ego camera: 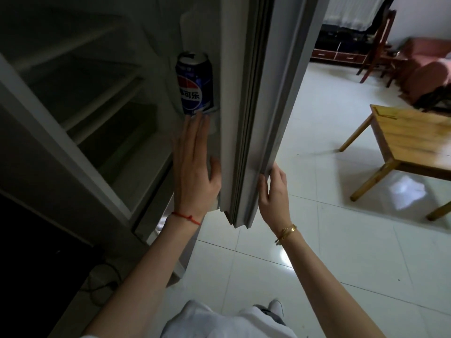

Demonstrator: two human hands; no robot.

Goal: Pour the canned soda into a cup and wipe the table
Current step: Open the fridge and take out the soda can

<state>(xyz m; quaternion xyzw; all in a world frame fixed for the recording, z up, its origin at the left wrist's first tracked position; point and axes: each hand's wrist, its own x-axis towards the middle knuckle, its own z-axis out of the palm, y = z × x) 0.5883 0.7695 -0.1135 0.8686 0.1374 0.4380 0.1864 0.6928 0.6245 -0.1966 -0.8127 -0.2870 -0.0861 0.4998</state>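
Up inside the open fridge door (246, 106), the left hand (195, 164) is stretched flat, its 4 fingers straight and pressed together, the thumb spread out to the side toward the door's inner face. It holds nothing; the fingertips (197, 118) reach the bottom edge of the soda can (195, 85), touching or nearly touching it, and which of the 2 cannot be told. A red string (186, 217) circles that wrist.

The can stands upright on the inner side of the door, a blue tin with a red, white and blue round logo and white characters, its silver top tilted toward the camera. It sits directly above the left hand and against the door's inner wall.

On the outer side of the door, the right hand (273, 191) grips the door's edge, thumb on the near face and fingers curled round the far face. A gold bracelet (286, 232) hangs at that wrist.

Left of the door, the fridge interior (80, 93) is dim, with pale shelf fronts stacked 1 above another. Right of the door lies a glossy white tiled floor (329, 240), and farther right a low wooden table (410, 140) on angled legs, well apart from the door. Beyond the table, farther from the door, stand a dark wooden chair (378, 42) and a reddish sofa (429, 67).
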